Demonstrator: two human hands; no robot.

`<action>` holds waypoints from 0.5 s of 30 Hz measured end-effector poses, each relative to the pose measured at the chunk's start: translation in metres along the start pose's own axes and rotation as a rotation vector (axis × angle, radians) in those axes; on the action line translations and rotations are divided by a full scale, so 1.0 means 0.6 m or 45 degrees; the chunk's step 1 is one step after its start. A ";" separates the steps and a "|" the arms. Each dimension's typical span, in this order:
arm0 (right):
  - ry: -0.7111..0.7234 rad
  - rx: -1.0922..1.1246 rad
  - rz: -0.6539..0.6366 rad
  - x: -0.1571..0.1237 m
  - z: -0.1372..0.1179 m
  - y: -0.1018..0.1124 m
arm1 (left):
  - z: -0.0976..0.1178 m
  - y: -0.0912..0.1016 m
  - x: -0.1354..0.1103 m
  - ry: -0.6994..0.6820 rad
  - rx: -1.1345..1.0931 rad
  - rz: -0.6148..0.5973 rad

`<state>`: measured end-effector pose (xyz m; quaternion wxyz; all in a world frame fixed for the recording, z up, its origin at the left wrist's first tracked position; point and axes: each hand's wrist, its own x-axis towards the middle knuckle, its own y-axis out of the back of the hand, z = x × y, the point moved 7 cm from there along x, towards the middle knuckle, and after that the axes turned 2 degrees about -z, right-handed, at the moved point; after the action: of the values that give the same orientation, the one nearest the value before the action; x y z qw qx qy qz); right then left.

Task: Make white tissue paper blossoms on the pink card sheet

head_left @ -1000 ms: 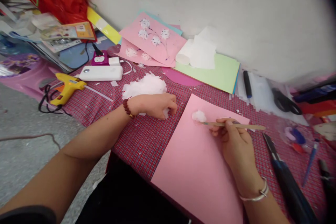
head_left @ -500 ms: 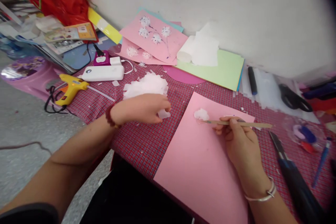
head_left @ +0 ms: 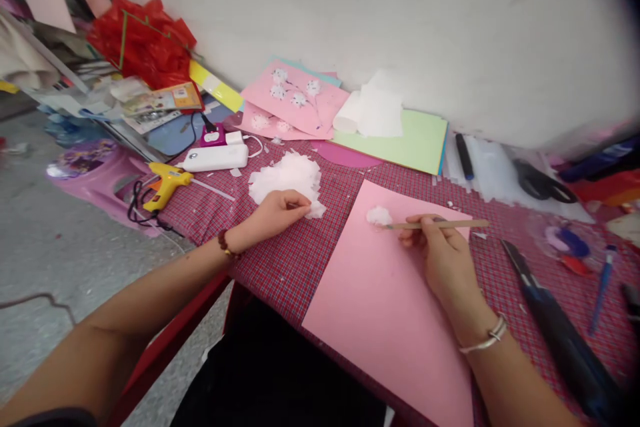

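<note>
A pink paper sheet [head_left: 380, 307] lies on the red checked cloth in front of me. A small white tissue puff [head_left: 379, 215] sits near its far left corner. My right hand [head_left: 440, 257] grips a thin wooden stick [head_left: 445, 224] whose tip touches the puff. My left hand [head_left: 280, 210] is closed, its fingers pinching white tissue at the near edge of a pile of white tissue pieces [head_left: 287, 175] left of the sheet.
A yellow glue gun [head_left: 167, 183], a white power bank [head_left: 215, 158] and finished pink flower cards [head_left: 295, 97] lie at the back left. A tissue roll [head_left: 350, 113] rests on green paper [head_left: 410, 140]. Scissors [head_left: 543, 183], a marker [head_left: 464, 155] and a dark tool [head_left: 555, 327] sit right.
My left hand has reached back to the edge of the tissue pile. The view has pulled back and tilted up. My right hand keeps the stick at the puff.
</note>
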<state>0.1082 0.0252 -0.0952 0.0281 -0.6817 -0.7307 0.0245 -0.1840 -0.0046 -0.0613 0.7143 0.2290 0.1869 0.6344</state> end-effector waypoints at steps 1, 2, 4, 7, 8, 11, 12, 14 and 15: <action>0.001 0.006 -0.007 0.001 0.001 0.000 | 0.002 0.011 0.003 0.050 -0.116 0.028; 0.000 0.008 -0.009 0.002 0.003 0.001 | 0.007 0.021 0.007 0.084 -0.202 0.052; -0.009 0.008 -0.006 0.004 0.006 0.003 | 0.025 0.035 0.015 0.114 -0.324 0.054; -0.006 0.007 -0.008 0.006 0.005 0.003 | 0.067 0.030 0.037 0.103 -0.454 -0.074; 0.008 0.007 -0.010 0.006 0.001 0.002 | 0.083 0.020 0.046 0.085 -0.473 -0.138; 0.061 -0.001 0.003 0.006 -0.012 0.003 | 0.126 -0.027 0.078 -0.006 -0.453 -0.353; 0.076 -0.004 0.014 0.007 -0.016 0.004 | 0.137 -0.047 0.088 -0.029 -0.430 -0.421; 0.093 -0.007 0.043 0.010 -0.021 0.009 | 0.147 -0.085 0.107 -0.052 -0.396 -0.518; 0.091 -0.007 0.064 0.012 -0.021 0.012 | 0.148 -0.101 0.115 -0.056 -0.392 -0.541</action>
<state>0.1159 0.0328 -0.0830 0.0516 -0.7003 -0.7120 -0.0010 -0.0761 0.0506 -0.0208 0.8617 0.0868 0.1163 0.4861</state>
